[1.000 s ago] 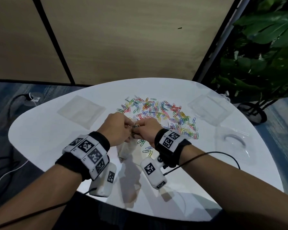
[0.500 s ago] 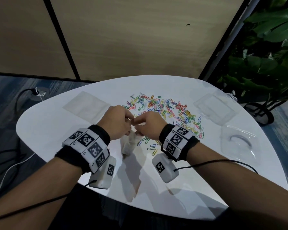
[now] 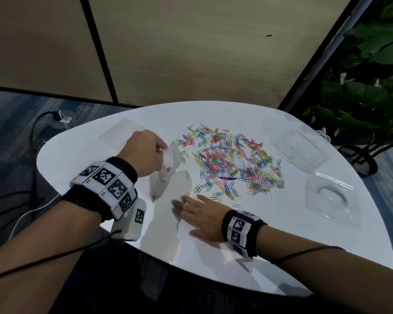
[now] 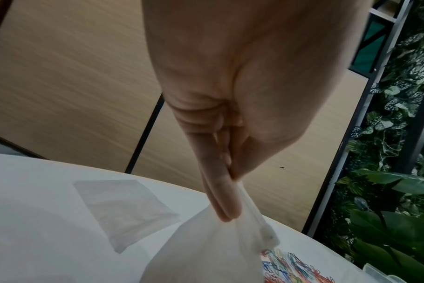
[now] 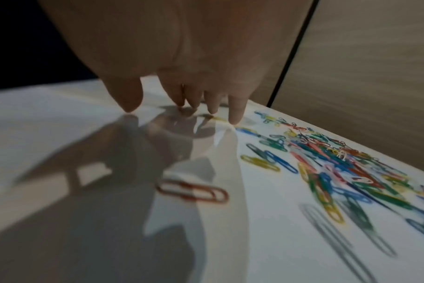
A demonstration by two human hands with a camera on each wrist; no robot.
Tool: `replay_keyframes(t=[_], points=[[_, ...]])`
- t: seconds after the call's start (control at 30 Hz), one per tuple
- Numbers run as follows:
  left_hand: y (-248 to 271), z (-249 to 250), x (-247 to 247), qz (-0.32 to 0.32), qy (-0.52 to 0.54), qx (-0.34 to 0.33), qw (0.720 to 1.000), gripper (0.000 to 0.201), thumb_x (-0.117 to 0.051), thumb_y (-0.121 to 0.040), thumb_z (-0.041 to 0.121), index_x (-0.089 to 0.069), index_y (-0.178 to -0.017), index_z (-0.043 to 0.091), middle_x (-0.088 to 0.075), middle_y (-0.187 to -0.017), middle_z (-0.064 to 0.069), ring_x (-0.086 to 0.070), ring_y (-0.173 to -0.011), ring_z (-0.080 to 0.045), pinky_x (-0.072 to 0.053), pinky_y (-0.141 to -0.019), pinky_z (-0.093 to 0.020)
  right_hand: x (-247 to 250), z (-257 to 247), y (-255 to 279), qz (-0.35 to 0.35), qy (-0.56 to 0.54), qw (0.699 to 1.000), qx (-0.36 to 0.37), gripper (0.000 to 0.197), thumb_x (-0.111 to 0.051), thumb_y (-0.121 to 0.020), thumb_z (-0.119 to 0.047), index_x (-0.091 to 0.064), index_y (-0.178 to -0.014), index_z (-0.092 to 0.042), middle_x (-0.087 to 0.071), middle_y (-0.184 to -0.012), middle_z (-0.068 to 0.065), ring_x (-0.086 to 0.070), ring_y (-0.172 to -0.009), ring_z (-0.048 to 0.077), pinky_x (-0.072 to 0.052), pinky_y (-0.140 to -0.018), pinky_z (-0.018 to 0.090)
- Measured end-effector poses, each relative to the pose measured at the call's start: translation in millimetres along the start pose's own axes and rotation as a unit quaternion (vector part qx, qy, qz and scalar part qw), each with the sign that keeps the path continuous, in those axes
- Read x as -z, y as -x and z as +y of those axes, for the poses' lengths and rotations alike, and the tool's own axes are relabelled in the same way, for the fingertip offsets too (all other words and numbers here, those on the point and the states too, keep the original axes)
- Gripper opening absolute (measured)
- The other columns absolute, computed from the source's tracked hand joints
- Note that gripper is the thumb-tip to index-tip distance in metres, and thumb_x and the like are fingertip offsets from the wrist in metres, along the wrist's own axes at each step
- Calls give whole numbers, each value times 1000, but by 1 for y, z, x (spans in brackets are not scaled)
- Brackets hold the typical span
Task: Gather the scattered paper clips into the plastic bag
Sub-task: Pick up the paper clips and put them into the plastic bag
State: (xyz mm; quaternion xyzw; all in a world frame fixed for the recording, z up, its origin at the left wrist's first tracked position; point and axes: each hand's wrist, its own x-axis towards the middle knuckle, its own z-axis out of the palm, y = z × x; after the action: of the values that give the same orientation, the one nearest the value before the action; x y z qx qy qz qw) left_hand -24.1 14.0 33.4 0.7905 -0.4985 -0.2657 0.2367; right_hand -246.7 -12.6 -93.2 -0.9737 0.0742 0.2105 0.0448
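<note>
Many coloured paper clips lie scattered over the middle of the white table; the right wrist view shows them as a blurred heap. My left hand pinches the top of a small clear plastic bag, which hangs above the table left of the clips; the pinch shows close up on the bag under the left hand. My right hand lies flat on the table near the front, fingers spread and straight, just short of the nearest clips. A red clip lies beneath the palm.
A flat empty plastic bag lies at the table's far left. At the right stand a clear plastic box and a clear lid or tray. A potted plant stands beyond the right edge. Cables trail on the floor to the left.
The two hands, which met over the bag, have parted. The left hand lifted the bag up and to the left; the right hand let go and dropped flat onto the table.
</note>
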Motion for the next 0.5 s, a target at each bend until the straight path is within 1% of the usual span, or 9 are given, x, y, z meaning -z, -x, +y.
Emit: replay_keyframes(t=[0.1,0.13,0.2,0.3,0.37,0.4,0.43,0.47,0.5], points=[[2,2,-2,-8,-15,-4,1000,33,-50,-92,2,-72,-115,7,-77,-79,-12,-71,-73,-20,-58,-91,-37,-8,23,-4,8,56,997,-51,71,-27,-101,-48,4,-155,-14,9,-162,6,3,-151,27,-11,-120,53],[3,3,-3,-11,-17,-6,1000,32,-50,-92,3,-72,-115,8,-77,-82,-13,-71,-75,-21,-58,-93,-37,-7,34,-5,14,75,994,-74,69,-24,-101,-47,4,-154,-15,12,-162,6,4,-150,29,-10,-120,55],[4,7,-5,-13,-20,-11,1000,32,-51,-92,4,-73,-116,9,-77,-94,-15,-72,-88,-28,-56,-95,-39,-6,58,-4,30,101,987,-124,64,-26,-102,-41,0,-155,-16,9,-162,8,2,-150,33,-13,-119,58],[4,12,-8,-20,-29,-20,999,33,-53,-91,3,-74,-116,8,-75,-102,-16,-71,-97,-34,-55,-96,-40,-6,90,-9,49,85,975,-201,60,-44,-100,-28,-17,-153,-20,-6,-163,11,-11,-147,43,-25,-113,61],[3,15,-11,-26,-33,-24,999,33,-53,-91,3,-73,-116,8,-75,-103,-16,-71,-96,-34,-56,-96,-40,-7,104,-18,54,53,969,-237,61,-58,-93,-20,-29,-147,-22,-20,-159,14,-28,-140,48,-40,-105,58],[3,16,-12,-29,-30,-23,999,33,-52,-91,3,-73,-116,8,-74,-103,-17,-71,-96,-34,-56,-95,-41,-7,108,-23,63,23,968,-241,58,-62,-90,-16,-36,-142,-21,-31,-154,14,-40,-132,47,-48,-98,54],[3,18,-14,-32,-29,-22,999,33,-52,-91,3,-73,-116,7,-74,-102,-17,-71,-95,-34,-57,-94,-41,-4,109,-28,72,-5,970,-233,50,-63,-88,-11,-44,-133,-19,-45,-142,13,-51,-121,43,-54,-88,47],[3,19,-15,-34,-28,-21,999,34,-51,-91,2,-73,-116,7,-74,-101,-17,-71,-94,-34,-57,-93,-41,6,104,-29,76,-25,971,-226,36,-61,-88,-6,-53,-122,-15,-56,-125,12,-58,-108,37,-55,-78,40],[4,20,-16,-37,-29,-21,999,34,-50,-91,0,-73,-115,7,-75,-100,-17,-72,-93,-33,-58,-93,-41,15,100,-31,82,-27,971,-224,22,-57,-88,-2,-59,-109,-10,-60,-109,10,-61,-96,33,-52,-70,36]])
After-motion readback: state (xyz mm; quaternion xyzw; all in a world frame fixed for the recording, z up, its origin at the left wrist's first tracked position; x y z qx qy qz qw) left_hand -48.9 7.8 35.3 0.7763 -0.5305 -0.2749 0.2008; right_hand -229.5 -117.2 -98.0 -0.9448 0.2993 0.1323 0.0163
